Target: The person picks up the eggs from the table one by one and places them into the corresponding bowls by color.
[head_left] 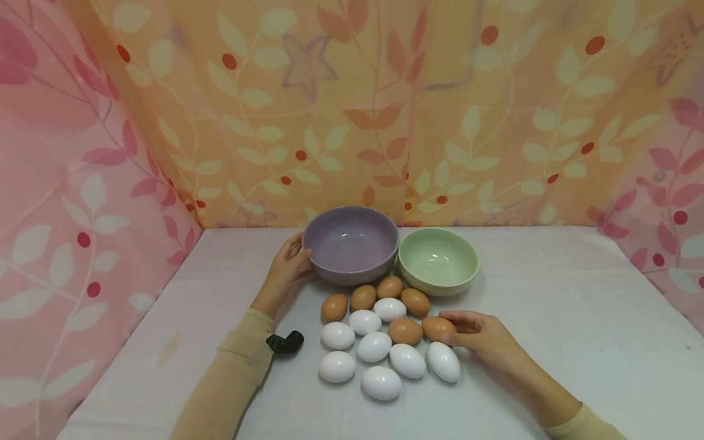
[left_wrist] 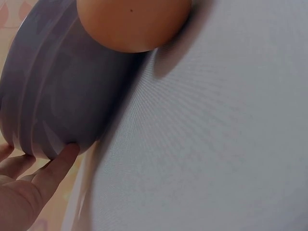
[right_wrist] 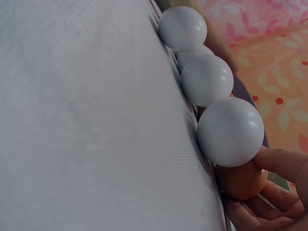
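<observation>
My left hand (head_left: 287,260) holds the left side of a purple bowl (head_left: 350,275), with the thumb by the rim. In the left wrist view the fingertips touch the bowl's outer wall (left_wrist: 72,86). On the other side, my right hand (head_left: 481,333) pinches a brown egg (head_left: 438,329) between thumb and fingers, at the right edge of a group of eggs. In the right wrist view a white egg (right_wrist: 231,132) partly covers that brown egg (right_wrist: 242,182). Several white eggs (head_left: 374,346) and brown eggs (head_left: 405,331) lie loose in front of the bowls.
A smaller green bowl (head_left: 440,284) stands right beside the purple one. The insides of both bowls show bare. A white cloth (head_left: 577,342) covers the table, and patterned fabric (head_left: 385,122) hangs behind it. A black device (head_left: 286,342) sits at the left cuff.
</observation>
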Motion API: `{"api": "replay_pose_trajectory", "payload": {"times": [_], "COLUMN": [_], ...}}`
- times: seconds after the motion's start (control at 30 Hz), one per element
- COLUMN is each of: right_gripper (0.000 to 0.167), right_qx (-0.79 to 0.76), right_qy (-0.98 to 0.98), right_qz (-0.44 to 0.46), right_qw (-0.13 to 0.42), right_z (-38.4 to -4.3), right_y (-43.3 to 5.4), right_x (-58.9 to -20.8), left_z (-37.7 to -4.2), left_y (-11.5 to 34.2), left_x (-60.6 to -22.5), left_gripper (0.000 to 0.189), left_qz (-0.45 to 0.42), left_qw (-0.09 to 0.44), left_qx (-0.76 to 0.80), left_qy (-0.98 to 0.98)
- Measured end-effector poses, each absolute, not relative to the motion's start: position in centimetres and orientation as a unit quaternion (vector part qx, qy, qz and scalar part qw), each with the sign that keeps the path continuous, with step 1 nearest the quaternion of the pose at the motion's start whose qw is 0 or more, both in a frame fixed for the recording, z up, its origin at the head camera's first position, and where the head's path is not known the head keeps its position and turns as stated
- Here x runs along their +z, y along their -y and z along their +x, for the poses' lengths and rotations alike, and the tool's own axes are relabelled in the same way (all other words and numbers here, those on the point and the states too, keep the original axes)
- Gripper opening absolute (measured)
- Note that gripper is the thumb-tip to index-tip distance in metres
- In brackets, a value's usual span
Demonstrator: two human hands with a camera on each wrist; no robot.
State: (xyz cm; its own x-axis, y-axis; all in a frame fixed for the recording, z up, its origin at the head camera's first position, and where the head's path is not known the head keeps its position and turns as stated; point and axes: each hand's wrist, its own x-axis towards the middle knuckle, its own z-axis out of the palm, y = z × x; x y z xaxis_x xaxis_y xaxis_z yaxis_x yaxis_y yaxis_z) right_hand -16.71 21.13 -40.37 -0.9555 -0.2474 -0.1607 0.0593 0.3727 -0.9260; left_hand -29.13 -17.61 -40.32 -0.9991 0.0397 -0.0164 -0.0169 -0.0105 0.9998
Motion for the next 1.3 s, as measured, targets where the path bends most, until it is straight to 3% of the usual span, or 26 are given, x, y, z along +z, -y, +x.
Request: {"api": "replay_pose_trajectory", "payload": {"times": [1.3], "right_gripper": [0.058], "right_qx": [-0.529], "right_qy": [-0.84], "right_qz": [-0.002], "right_qw": [0.121], "right_z": [-16.53], "right_y": [-21.24], "right_x": [-39.91], "left_z": [-29.07], "left_y": [17.72], "left_x": [-40.37], "left_gripper": [0.06], "left_qz": [0.008], "left_qw": [0.016], "left_qx": [0.708], "left_qy": [-0.706]}}
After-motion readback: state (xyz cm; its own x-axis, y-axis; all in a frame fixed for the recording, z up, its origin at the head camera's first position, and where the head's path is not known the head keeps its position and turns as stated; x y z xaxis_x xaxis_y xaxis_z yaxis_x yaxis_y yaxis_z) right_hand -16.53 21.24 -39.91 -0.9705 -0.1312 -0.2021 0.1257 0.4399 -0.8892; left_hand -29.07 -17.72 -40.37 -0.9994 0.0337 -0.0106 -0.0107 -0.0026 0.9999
